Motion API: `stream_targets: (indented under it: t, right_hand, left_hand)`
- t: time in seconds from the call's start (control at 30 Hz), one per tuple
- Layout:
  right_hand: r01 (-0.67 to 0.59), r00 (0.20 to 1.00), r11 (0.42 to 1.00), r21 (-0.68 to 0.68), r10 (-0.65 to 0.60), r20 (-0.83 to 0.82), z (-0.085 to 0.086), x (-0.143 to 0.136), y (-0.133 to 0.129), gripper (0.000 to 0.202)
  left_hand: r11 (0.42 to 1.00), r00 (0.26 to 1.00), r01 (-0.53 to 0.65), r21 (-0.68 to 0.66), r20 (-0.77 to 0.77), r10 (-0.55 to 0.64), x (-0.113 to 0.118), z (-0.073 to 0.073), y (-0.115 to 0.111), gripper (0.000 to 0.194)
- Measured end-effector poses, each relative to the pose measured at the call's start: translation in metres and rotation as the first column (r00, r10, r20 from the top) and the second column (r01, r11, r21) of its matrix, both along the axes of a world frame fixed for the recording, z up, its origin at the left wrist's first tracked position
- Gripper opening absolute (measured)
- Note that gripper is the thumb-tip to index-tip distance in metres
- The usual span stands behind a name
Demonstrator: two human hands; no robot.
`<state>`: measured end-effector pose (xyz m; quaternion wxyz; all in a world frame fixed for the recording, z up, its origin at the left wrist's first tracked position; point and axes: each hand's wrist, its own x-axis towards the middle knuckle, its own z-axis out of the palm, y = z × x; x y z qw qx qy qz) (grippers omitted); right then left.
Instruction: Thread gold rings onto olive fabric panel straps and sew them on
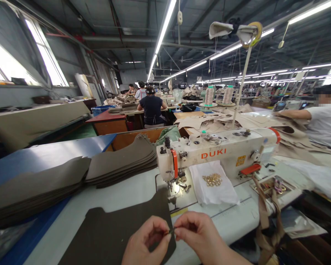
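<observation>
Near the worktop's (pixel 231 222) front edge, we see the dark panel (pixel 118 228), then our left hand (pixel 151 239), fingertips closed on a tiny piece (pixel 171 231) above the panel's right edge; our right hand (pixel 194 235) pinches it opposite, equally near. Its long axis is unclear.

We look from the head, forward and down, close above our left hand (pixel 150 235) and right hand (pixel 198 232), with the machine (pixel 217 149) just beyond their grip.
</observation>
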<state>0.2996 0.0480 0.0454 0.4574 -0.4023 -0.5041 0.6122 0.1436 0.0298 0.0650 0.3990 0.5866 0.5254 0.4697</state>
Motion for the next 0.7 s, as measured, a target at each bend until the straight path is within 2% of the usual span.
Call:
stream_targets:
  t: [0.23,0.33,0.43,0.5,0.57,0.63,0.7]
  right_hand:
    - [-0.044,0.975,0.998,0.034,0.035,0.222,0.000,0.002,0.004,0.006]
    - [-0.060,0.977,0.998,0.010,0.057,0.204,-0.008,0.004,0.006,0.007]
    - [-0.036,0.982,0.999,-0.010,0.038,0.183,-0.017,0.006,0.011,0.007]
    - [-0.021,0.985,0.999,-0.030,0.026,0.173,-0.020,0.007,0.017,0.009]
    - [-0.006,0.986,0.998,-0.069,0.018,0.168,-0.022,0.007,0.023,0.011]
    - [0.012,0.981,0.994,-0.110,0.010,0.192,-0.022,0.007,0.030,0.012]
    - [0.016,0.967,0.988,-0.151,0.023,0.255,-0.022,0.005,0.039,0.013]
  left_hand:
    - [0.996,0.989,0.086,-0.023,-0.116,-0.088,-0.011,-0.026,0.011,0.003]
    - [0.988,0.978,0.145,-0.060,-0.141,-0.152,-0.014,-0.024,0.019,0.005]
    - [0.975,0.957,0.205,-0.081,-0.191,-0.217,-0.020,-0.019,0.037,0.014]
    - [0.989,0.934,0.146,0.025,-0.333,-0.130,-0.027,-0.024,0.054,0.021]
    - [0.971,0.856,0.113,0.210,-0.516,0.012,-0.033,-0.038,0.069,0.026]
    - [0.927,0.750,0.165,0.337,-0.653,0.104,-0.037,-0.057,0.078,0.031]
    - [0.905,0.676,0.219,0.365,-0.725,0.128,-0.038,-0.072,0.078,0.035]
